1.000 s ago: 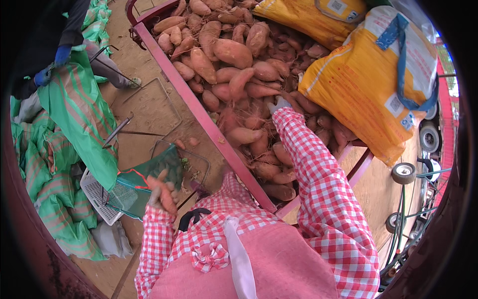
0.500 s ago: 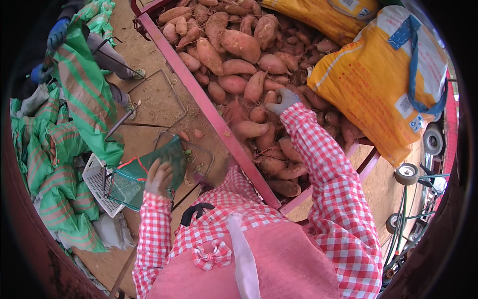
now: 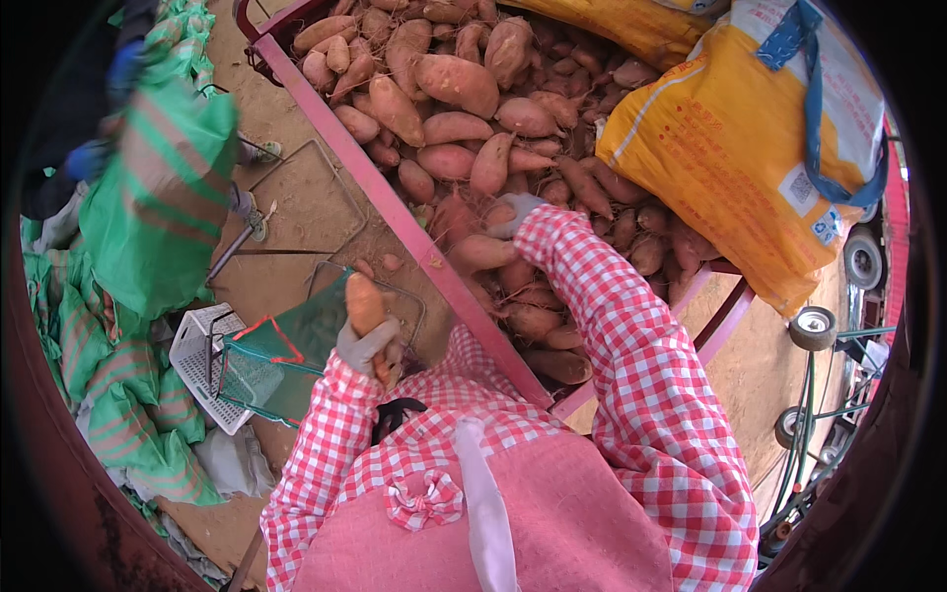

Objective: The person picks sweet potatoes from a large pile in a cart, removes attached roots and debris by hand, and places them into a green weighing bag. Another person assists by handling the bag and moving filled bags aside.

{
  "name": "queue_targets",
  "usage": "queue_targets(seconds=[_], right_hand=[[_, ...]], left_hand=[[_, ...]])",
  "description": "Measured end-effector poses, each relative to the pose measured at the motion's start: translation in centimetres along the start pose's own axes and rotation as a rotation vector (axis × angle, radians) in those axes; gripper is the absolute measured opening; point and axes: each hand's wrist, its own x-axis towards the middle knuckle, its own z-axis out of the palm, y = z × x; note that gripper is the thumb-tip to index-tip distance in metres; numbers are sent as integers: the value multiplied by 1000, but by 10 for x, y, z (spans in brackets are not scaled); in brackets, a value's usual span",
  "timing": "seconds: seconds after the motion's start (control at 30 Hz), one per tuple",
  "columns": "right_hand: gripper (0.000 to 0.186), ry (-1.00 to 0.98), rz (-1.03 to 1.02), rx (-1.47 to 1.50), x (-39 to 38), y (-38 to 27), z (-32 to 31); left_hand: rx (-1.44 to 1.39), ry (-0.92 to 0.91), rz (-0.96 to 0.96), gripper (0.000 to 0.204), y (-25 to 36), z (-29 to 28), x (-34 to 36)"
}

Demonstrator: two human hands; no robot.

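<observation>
Upright in my gloved left hand [image 3: 370, 347] is an orange-brown sweet potato [image 3: 364, 302], my fingers closed around its lower part. This hand is beside a green mesh bag [image 3: 308, 331], which hangs spread on a metal frame. My gloved right hand [image 3: 515, 214] reaches into the heap of sweet potatoes [image 3: 454, 128] in the red-railed cart bed [image 3: 370, 187]. Its fingers curl against a small reddish sweet potato [image 3: 498, 212], partly hidden by the hand.
Yellow-and-white sacks [image 3: 730, 138] lie over the heap's right side. A white plastic crate [image 3: 205, 345] stands behind the mesh bag. At the left, a person in blue gloves [image 3: 87, 160] handles a green striped sack [image 3: 163, 197] near piled sacks. Wheeled frames [image 3: 812, 329] stand at right.
My left hand, empty before, now grips a sweet potato and has moved right. My right hand has shifted left over the heap. The other person's striped sack has swung lower and spread wider.
</observation>
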Motion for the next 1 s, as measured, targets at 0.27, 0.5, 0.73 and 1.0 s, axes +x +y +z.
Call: queue_targets(seconds=[0.27,0.5,0.73,1.0], right_hand=[[49,190,-27,1053,-10,91,5],[55,221,-105,1785,-4,16,-36],[76,-109,-251,-175,-35,-50,3],[79,312,-55,1107,-21,6,-66]], left_hand=[[-477,117,-1,65,-37,-59,-19],[-458,19,12,64,-40,-54,-18],[-470,50,-2,63,-47,-62,-26],[-591,217,-19,59,-58,-101,-31]])
